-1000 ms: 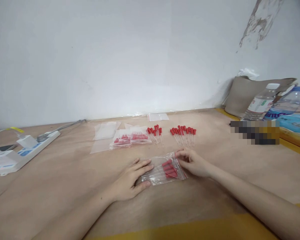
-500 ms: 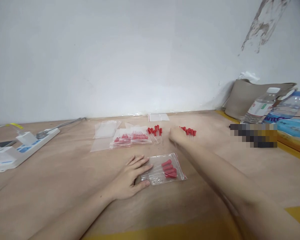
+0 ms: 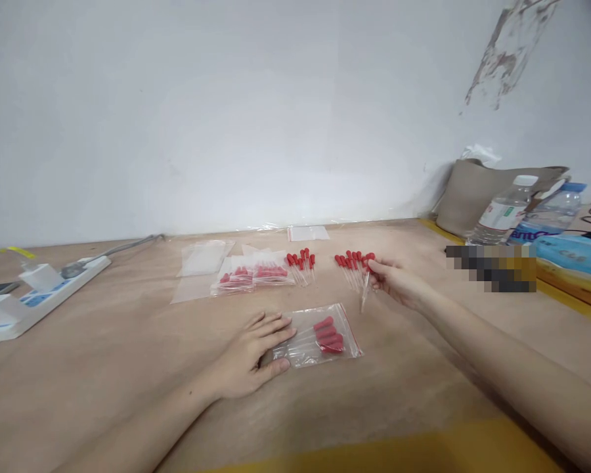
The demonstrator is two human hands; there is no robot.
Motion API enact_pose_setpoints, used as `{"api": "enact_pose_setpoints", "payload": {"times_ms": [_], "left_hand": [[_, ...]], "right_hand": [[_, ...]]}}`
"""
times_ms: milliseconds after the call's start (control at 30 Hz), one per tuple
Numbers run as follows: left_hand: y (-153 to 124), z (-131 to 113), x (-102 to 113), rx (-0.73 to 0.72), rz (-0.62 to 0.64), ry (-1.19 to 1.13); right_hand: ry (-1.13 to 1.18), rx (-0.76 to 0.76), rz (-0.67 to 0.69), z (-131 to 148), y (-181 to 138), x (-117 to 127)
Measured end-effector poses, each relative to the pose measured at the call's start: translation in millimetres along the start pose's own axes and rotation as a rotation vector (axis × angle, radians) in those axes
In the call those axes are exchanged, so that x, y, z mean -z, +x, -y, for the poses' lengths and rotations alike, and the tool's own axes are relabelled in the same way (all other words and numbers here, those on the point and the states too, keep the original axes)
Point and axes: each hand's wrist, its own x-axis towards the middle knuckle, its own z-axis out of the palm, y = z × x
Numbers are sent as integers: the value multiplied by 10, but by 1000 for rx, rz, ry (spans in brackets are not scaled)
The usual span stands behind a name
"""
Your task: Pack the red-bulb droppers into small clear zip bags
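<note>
My left hand (image 3: 256,351) lies flat with its fingers apart, the fingertips touching the left end of a clear zip-lock bag (image 3: 303,355). Inside that bag are several droppers (image 3: 329,335) with red bulbs. My right hand (image 3: 398,281) pinches a dropper (image 3: 364,295) whose clear tube points down, at the right edge of a loose pile of red-bulbed droppers (image 3: 349,261). A second small pile (image 3: 301,259) of droppers lies further left. Beside it rest filled zip-lock bags (image 3: 270,272) with red bulbs showing through.
Flat clear bags (image 3: 204,259) lie at the back left, and another bag (image 3: 308,233) is near the wall. A power strip (image 3: 86,269) is at far left. Water bottles (image 3: 505,210), a beige bag (image 3: 460,194) and a blue packet (image 3: 576,256) crowd the right side.
My right hand has shifted right from between the two dropper piles to the right pile's edge, where a dropper now shows in its fingers. The left hand stays on the bag.
</note>
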Motion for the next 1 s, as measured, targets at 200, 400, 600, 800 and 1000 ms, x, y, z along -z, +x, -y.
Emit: {"api": "enact_pose_setpoints", "payload": {"times_ms": [200,400,600,800,1000], "left_hand": [[-6,-5,6,23,23,-3],[-9,-11,4,36,32,0],[7,-7,7,13,21,11],[10,-20,13,8,18,20],[-6,-26,11,14,19,18]], "right_hand": [[203,90,-223,-362,-211,-98],[195,130,-213,-442,-243,-192],[136,220,-346,-369,-235,0],[252,67,-203,-473,-353,-216],[241,50,-106,-491,-453,-314]]}}
